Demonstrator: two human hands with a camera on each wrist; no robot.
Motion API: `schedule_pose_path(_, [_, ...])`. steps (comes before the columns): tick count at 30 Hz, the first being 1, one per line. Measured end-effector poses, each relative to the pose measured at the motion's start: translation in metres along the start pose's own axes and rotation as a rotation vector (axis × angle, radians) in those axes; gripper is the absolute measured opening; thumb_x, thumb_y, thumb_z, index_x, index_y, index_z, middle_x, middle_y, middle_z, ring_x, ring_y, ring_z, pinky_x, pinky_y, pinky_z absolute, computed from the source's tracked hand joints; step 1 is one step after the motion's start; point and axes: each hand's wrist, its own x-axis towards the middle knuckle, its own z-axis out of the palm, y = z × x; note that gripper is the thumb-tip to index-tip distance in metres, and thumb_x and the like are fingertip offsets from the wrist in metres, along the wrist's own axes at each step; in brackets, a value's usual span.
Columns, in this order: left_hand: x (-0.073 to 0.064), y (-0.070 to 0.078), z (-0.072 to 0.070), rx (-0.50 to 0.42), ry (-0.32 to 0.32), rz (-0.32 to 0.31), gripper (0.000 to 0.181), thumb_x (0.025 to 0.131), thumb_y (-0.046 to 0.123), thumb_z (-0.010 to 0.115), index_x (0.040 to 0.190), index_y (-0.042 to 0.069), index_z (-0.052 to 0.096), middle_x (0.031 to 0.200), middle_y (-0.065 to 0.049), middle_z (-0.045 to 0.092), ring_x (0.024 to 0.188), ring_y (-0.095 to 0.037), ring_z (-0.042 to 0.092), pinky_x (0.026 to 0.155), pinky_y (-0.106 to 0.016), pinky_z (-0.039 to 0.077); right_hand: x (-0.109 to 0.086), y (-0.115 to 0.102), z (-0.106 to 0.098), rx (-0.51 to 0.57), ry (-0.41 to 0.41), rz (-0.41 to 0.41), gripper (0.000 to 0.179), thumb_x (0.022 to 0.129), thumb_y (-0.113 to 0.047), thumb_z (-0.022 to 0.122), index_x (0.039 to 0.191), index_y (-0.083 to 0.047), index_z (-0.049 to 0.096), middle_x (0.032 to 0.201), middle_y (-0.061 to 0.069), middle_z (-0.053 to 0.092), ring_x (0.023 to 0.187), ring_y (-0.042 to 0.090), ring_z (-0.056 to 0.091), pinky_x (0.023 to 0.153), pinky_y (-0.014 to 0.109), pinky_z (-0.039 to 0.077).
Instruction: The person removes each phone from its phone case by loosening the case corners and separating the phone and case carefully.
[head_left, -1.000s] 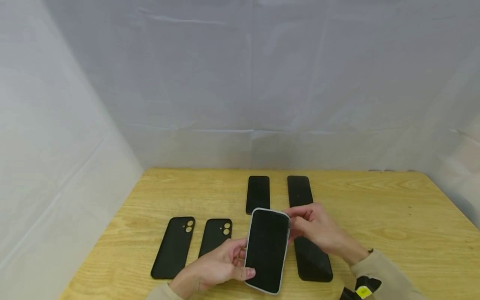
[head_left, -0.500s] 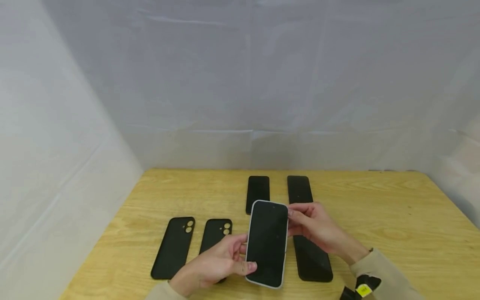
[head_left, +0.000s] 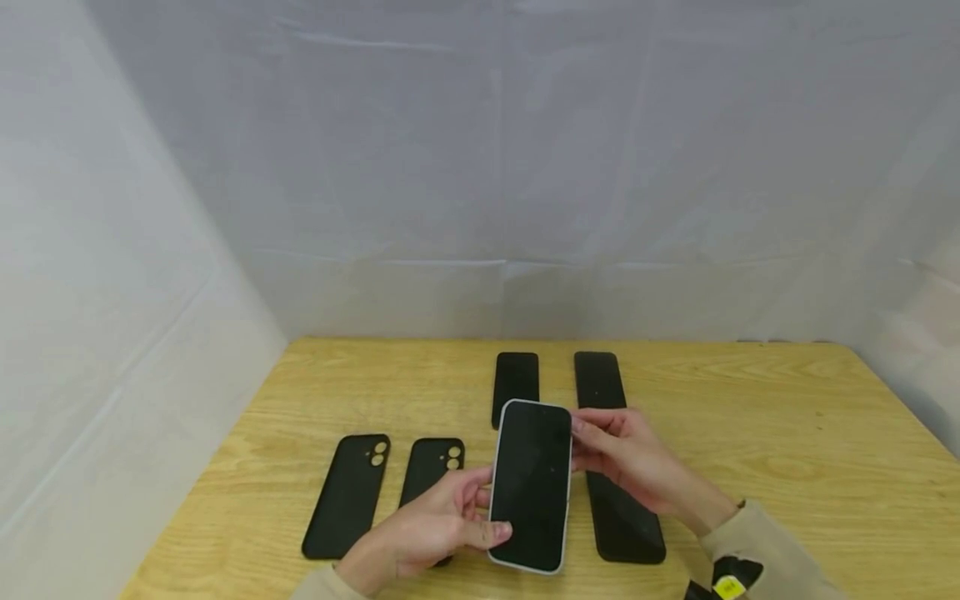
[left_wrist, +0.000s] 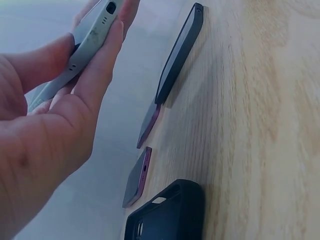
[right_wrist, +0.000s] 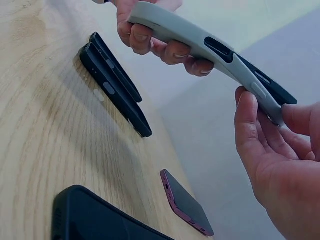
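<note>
My left hand grips the lower left of a phone in a light grey phone case, thumb over the screen's edge. The phone is held above the table, screen facing me. My right hand pinches the upper right side of the case and phone. In the right wrist view the case's side is bent away there, and the phone's dark edge sticks out of it. Below the left hand lies a black phone case, partly hidden. Under the right hand is a phone in a black case.
Another black phone case with camera holes lies at the left of the wooden table. Two bare phones lie farther back, one phone in the middle and one phone right of it. White sheeting stands behind.
Both hands have raised the phone and its case slightly away from me, then shifted them a little left. The right fingers have moved along the case's upper right side. The other things stay put.
</note>
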Motion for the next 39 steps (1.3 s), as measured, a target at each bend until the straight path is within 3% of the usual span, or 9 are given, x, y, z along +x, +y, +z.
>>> schedule_pose_path(13, [-0.001,0.002,0.001,-0.027,-0.002,-0.007,0.065,0.094,0.000,0.070,0.152,-0.002,0.040,0.117,-0.008,0.074,0.103,-0.014,0.073,0.085,-0.027,0.062,0.000,-0.002,0.007,0.001,0.062,-0.019,0.023,0.105,-0.017,0.058,0.123,-0.006,0.069,0.109,-0.002,0.077,0.095,0.010,0.071,0.085,0.026,0.062])
schedule_pose_path(26, [-0.002,0.000,0.002,-0.051,-0.004,0.000,0.065,0.093,0.001,0.071,0.151,-0.002,0.041,0.120,-0.009,0.073,0.107,-0.016,0.073,0.088,-0.029,0.062,-0.004,-0.003,0.012,-0.038,0.123,0.012,0.053,0.104,-0.017,0.061,0.141,0.018,0.047,0.109,-0.003,0.075,0.096,0.010,0.070,0.087,0.025,0.062])
schedule_pose_path(39, [-0.003,0.001,0.004,-0.061,0.012,-0.002,0.063,0.094,-0.001,0.069,0.151,0.000,0.042,0.122,-0.013,0.072,0.108,-0.018,0.073,0.089,-0.031,0.062,-0.007,-0.003,0.014,-0.051,0.122,-0.005,0.053,0.103,-0.013,0.063,0.140,0.020,0.045,0.110,-0.006,0.076,0.097,0.008,0.071,0.087,0.026,0.062])
